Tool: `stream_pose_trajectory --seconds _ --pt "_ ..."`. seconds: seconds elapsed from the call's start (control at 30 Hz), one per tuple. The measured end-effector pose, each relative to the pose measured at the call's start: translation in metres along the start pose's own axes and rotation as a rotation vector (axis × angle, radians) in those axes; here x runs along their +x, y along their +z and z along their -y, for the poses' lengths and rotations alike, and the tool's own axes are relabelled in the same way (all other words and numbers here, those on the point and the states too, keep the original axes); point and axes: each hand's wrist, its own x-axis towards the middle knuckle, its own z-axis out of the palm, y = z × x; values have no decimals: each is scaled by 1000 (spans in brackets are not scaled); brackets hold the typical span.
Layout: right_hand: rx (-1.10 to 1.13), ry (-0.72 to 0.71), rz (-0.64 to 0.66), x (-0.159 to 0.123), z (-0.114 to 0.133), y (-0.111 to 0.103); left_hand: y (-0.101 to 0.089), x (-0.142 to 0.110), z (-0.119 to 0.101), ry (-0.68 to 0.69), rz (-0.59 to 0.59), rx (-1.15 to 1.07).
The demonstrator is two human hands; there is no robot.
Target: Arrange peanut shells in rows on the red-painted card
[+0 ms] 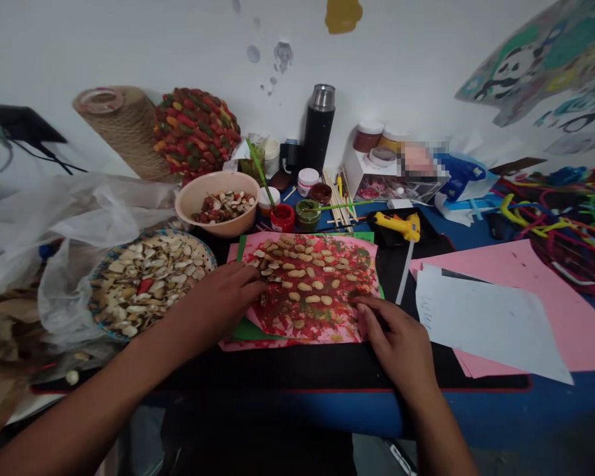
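A pink sheet (277, 324) smeared with red, green and brown paint lies in front of me. Peanut shells (305, 286) sit in loose rows over its upper and middle parts. My left hand (235, 291) rests over the sheet's left edge, fingers curled down beside shells; whatever they pinch is hidden. At the right edge is my right hand (399, 340), with thumb and forefinger close together at the paper; I cannot make out what is between them. To the left, a round woven basket (102, 307) holds many more shells.
Behind the sheet stand a pink bowl (218, 227) of painted shells, a red paint jar (282, 218), a green paint jar (308, 215) and a black thermos (318, 132). A yellow glue gun (399, 226) lies on a black tray. White paper (490, 324) covers pink sheets at right.
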Motion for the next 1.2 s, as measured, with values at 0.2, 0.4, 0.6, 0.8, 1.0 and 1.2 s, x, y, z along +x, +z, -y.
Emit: stream_pose_trajectory --seconds 0.2,0.4,0.6,0.8,1.0,1.2 --pt "20 -12 -3 0 0 0 8 8 2 18 28 2" --pt "76 -3 -7 -1 5 -3 -7 17 -9 1 26 -159" --pt "87 -41 -69 -2 8 -5 -13 54 -61 32 203 -381" --pt "106 -48 -42 -3 7 -7 8 82 -80 -34 284 -313" --pt "99 -85 -56 -4 5 -7 -4 68 -52 -97 141 -261" --pt "109 -112 -31 -3 6 -7 -14 42 -6 -250 29 -140"
